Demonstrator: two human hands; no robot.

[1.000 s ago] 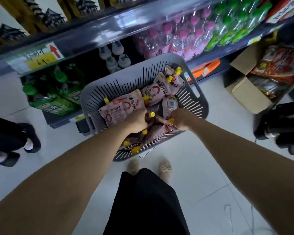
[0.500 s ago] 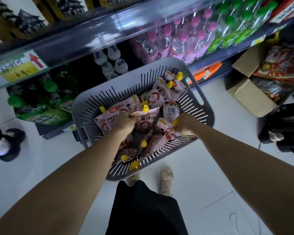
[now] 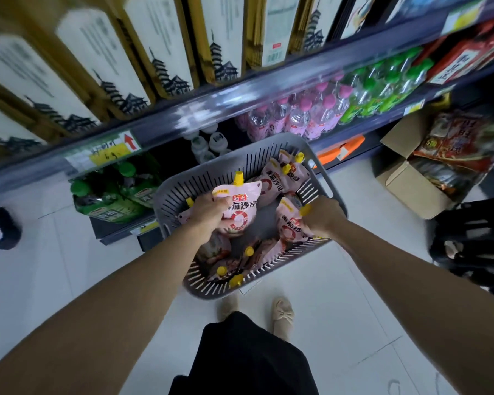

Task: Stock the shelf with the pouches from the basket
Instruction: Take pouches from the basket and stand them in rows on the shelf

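Pouch point(image 3: 241, 212) gripped in left hand point(image 3: 208, 209), second pouch point(image 3: 290, 226) in right hand point(image 3: 324, 216), basket point(image 3: 211, 163) fronting stocked shelf point(image 3: 240, 92), box point(image 3: 411, 186) beside

A plain black skirt point(image 3: 251, 357) covers the legs. Just past the skirt's hem show two beige flat shoes point(image 3: 282, 315), the right one with a small bow. Both forearms point(image 3: 126, 303) are bare.

Both my bare arms reach forward and down, nearly straight, converging ahead of me. My left hand point(image 3: 208, 210) curls its fingers round the side of a pink pouch point(image 3: 241, 215), holding it upright, while my right hand point(image 3: 324, 218) grips a second pouch point(image 3: 288, 226) near its yellow cap, knuckles up.
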